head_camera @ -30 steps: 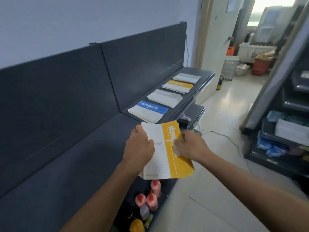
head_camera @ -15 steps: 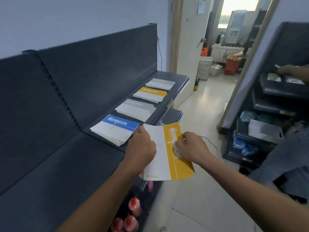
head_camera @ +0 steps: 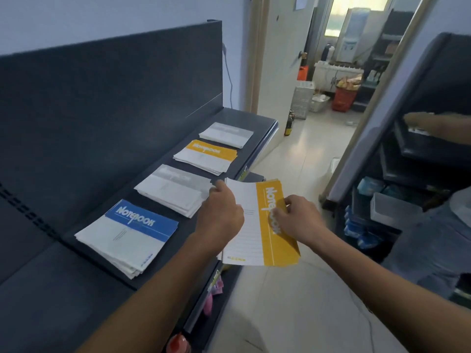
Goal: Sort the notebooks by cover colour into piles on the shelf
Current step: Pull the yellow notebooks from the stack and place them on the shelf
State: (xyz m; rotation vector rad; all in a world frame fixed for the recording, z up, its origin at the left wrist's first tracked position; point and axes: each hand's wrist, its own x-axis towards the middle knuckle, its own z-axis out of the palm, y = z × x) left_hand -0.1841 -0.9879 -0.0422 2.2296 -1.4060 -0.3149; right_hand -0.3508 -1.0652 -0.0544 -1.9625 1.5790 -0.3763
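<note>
Four piles [head_camera: 206, 156] line the dark shelf [head_camera: 257, 123], a doorway [head_camera: 339, 72] beyond. Left hand [head_camera: 221, 215] and right hand [head_camera: 298, 220] pinch a yellow notebook [head_camera: 254, 238] off the front edge, having moved from the blue pile [head_camera: 127, 235] to the grey pile [head_camera: 175, 189].

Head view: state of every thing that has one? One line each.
left hand, grips the white side of the held notebooks.
right hand, pinches their yellow edge.
held notebooks, in the air off the shelf front, yellow cover on top.
blue pile, flat on shelf, nearest.
near grey pile, flat, second along.
yellow pile, flat, third along.
far grey pile, flat, farthest.
</note>
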